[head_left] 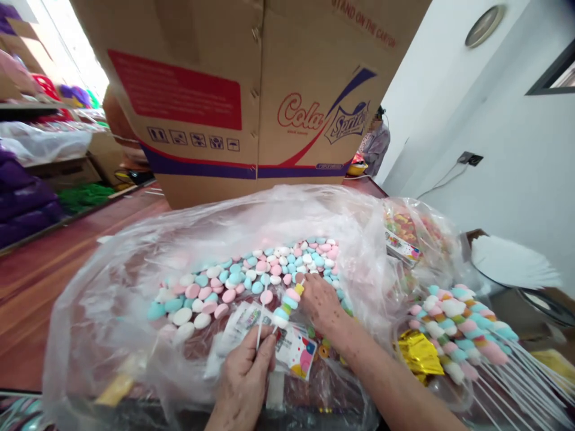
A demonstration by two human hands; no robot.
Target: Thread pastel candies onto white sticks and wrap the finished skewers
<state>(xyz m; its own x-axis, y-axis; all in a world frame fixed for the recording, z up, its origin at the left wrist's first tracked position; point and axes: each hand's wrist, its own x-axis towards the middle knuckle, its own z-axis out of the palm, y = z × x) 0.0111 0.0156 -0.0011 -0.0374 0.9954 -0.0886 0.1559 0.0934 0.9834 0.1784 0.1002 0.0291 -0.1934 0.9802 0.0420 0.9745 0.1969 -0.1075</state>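
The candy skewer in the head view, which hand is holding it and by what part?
The left hand pinches the candy skewer by its bare white stick, below the candies. The right hand touches its top end.

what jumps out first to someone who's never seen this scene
A heap of pastel marshmallows fills the clear plastic bag at centre. Over it, the left hand pinches a white stick threaded with candies, while the right hand touches its top end. Finished skewers pile up at the right, and a large Cola carton stands behind.
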